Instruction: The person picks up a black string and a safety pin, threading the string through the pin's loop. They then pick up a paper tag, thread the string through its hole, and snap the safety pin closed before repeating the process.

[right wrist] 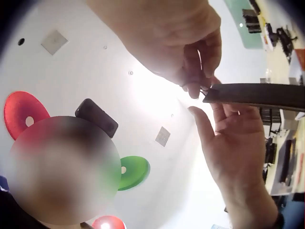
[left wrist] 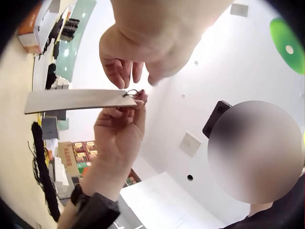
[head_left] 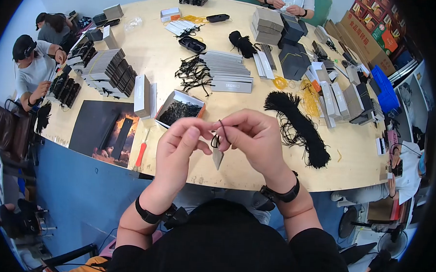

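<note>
Tag, thin and pale on one face, hangs above the near edge of the table from a black cord looped through its end. I have the right hand pinching the cord between thumb and forefinger; the left hand is close by, fingers loosely bent, thumb apart, and I can't tell from my feeds whether its fingertips touch the cord. I judge the step to be threading or knotting that loop. Next, I'd say, the left fingertips need to catch the cord and draw it snug.
</note>
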Demonstrator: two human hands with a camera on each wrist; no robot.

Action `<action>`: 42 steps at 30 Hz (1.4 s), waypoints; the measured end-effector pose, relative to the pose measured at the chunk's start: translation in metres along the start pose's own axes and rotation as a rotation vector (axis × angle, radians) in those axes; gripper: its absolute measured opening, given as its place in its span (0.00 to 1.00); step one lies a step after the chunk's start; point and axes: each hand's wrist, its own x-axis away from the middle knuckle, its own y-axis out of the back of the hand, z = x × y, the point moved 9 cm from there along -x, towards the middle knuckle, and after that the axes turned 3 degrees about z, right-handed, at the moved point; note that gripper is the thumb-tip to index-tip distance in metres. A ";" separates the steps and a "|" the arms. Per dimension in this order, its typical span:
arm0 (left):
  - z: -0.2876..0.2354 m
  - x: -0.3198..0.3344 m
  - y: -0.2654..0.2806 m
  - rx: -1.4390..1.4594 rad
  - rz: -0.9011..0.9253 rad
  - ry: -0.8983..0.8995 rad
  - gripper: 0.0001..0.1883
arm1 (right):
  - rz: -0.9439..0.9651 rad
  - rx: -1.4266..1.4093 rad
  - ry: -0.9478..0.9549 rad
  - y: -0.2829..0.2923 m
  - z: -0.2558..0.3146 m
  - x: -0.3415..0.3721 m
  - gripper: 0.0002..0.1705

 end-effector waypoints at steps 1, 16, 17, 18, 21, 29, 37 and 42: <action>-0.007 -0.001 -0.004 -0.132 0.039 -0.122 0.17 | 0.006 -0.095 -0.041 0.002 -0.001 -0.002 0.08; -0.014 0.004 -0.044 -0.891 0.204 -0.065 0.17 | 0.034 0.295 0.028 0.024 0.075 -0.016 0.04; -0.009 0.005 -0.048 -0.744 0.254 0.004 0.16 | 0.090 0.246 0.096 0.012 0.072 -0.022 0.05; -0.003 0.005 -0.052 -0.597 0.301 0.070 0.16 | 0.148 0.197 0.166 0.004 0.071 -0.026 0.07; -0.003 0.000 -0.045 -0.275 0.257 0.004 0.15 | 0.165 0.157 0.117 0.007 0.045 -0.027 0.20; -0.008 0.000 -0.005 0.151 0.050 -0.068 0.11 | 0.279 0.476 -0.161 -0.007 -0.030 0.033 0.30; -0.016 -0.001 0.014 0.087 -0.059 -0.126 0.14 | 0.336 -0.083 -0.456 -0.007 -0.057 0.051 0.15; -0.023 0.010 -0.024 -0.195 0.180 -0.156 0.12 | 0.370 -0.177 -0.430 -0.009 -0.057 0.044 0.12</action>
